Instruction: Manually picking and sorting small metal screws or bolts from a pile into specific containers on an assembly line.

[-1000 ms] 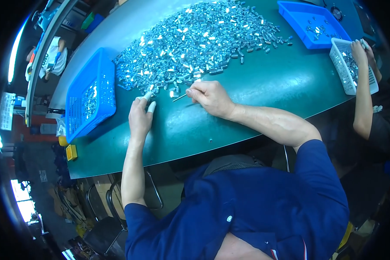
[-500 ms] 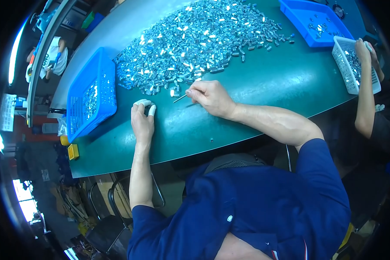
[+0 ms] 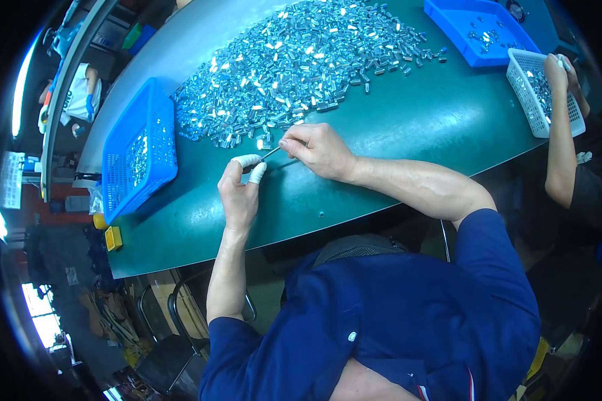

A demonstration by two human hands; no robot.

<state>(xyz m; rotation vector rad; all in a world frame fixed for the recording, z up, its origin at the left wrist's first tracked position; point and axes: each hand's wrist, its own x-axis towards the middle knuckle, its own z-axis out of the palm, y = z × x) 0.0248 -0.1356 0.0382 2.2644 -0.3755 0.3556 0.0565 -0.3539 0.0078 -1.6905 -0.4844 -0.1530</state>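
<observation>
My right hand (image 3: 320,152) is closed around a thin metal rod (image 3: 271,152), pinched between thumb and fingers and slanting down to the left. The rod's tip reaches the fingertips of my left hand (image 3: 241,190). White finger covers (image 3: 256,174) sit on the left thumb and forefinger, which are bent together in a pinch. Whatever lies between them is too small to make out. Just beyond both hands spreads a large heap of small shiny metal pieces (image 3: 281,73), with a few loose ones at its near edge.
On the left of the green table (image 3: 408,134) stands a blue basket (image 3: 160,157) holding metal pieces. A blue tray (image 3: 448,30) and a white basket (image 3: 532,113) with pieces are at the right, where a co-worker's hands (image 3: 560,73) hover. A small yellow box (image 3: 113,238) sits at the left edge.
My left hand has moved right, bringing its covered fingertips to the rod's tip. The right hand still grips the rod, nearly in the same place.
</observation>
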